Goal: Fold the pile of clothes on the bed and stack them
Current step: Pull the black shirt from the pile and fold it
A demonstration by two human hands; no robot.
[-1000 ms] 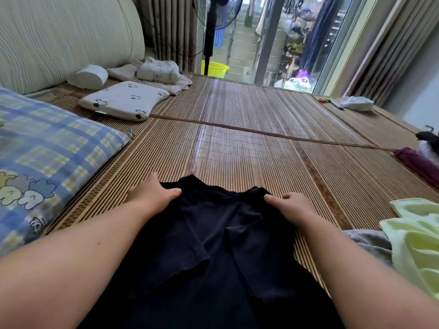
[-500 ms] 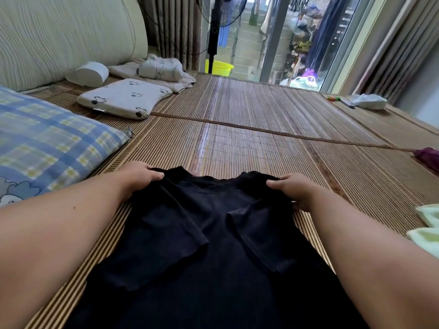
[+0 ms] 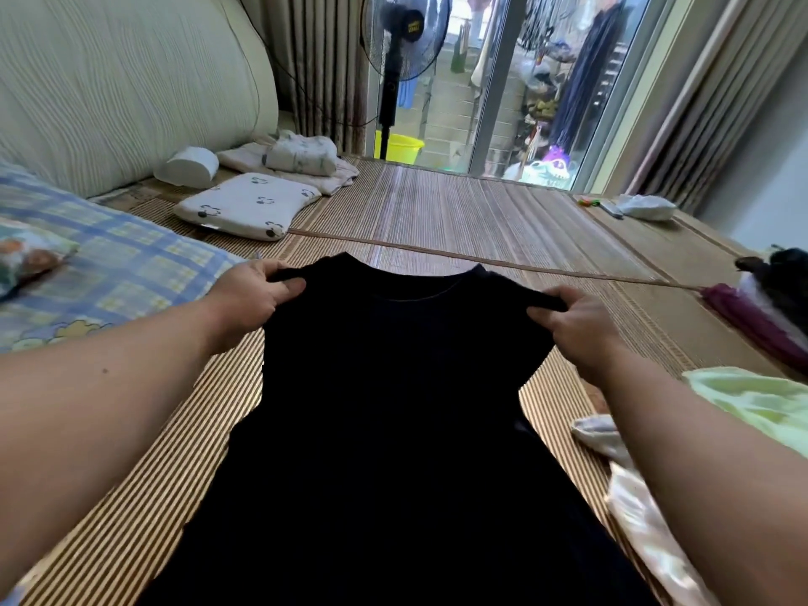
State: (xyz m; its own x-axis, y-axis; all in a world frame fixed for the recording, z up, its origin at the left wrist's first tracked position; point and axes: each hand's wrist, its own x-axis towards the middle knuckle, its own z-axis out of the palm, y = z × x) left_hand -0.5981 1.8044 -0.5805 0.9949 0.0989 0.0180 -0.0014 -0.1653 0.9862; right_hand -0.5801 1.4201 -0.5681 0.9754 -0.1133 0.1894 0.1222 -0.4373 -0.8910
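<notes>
A black T-shirt [image 3: 393, 408] stretches between both hands over the middle of the bamboo mat [image 3: 437, 212], its neckline at the far end and its body running toward the near edge. The left hand [image 3: 249, 299] pinches the left shoulder, thumb on top and fingers curled under the fabric. The right hand [image 3: 572, 325] pinches the right shoulder the same way. The sleeves are not visible and may be tucked behind, though the dark cloth makes this hard to tell. A blue checked pillow [image 3: 131, 273] lies to the left. On the near right, just beside the right forearm, lie a light green garment [image 3: 760, 400] and a pale garment [image 3: 634, 496]. A purple garment [image 3: 752, 317] lies farther right.
</notes>
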